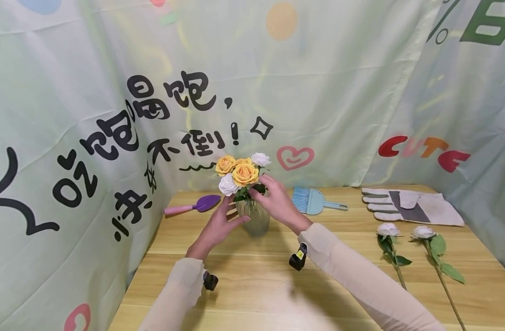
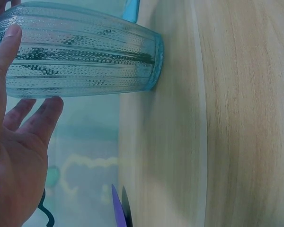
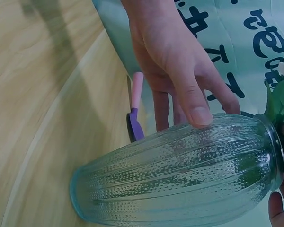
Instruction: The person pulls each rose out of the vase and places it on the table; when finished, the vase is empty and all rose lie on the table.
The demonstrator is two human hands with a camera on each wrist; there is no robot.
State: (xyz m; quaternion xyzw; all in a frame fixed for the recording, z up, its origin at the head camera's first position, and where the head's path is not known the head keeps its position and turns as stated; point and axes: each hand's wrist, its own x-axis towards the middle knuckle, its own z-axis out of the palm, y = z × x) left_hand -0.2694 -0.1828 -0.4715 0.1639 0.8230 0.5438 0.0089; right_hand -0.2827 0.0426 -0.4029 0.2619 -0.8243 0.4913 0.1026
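A ribbed clear glass vase [image 1: 254,220] stands upright on the table with several roses in it, yellow roses [image 1: 245,174] and white roses [image 1: 228,184]. My left hand [image 1: 221,225] holds the vase from the left, its thumb on the near side in the right wrist view and its other fingers round the far side. My right hand [image 1: 279,202] is at the vase's mouth, thumb and fingers among the green leaves [image 3: 281,101] under a white rose [image 1: 260,159]. I cannot tell whether these fingers pinch a stem.
Left of the vase lies a purple trowel [image 1: 207,202] with a pink handle. Behind my right hand lies a light blue brush [image 1: 314,201]. Work gloves [image 1: 417,207] and two single white roses [image 1: 388,230] lie at the right. Printed cloth [image 1: 318,92] hangs round the wooden table [image 1: 252,294].
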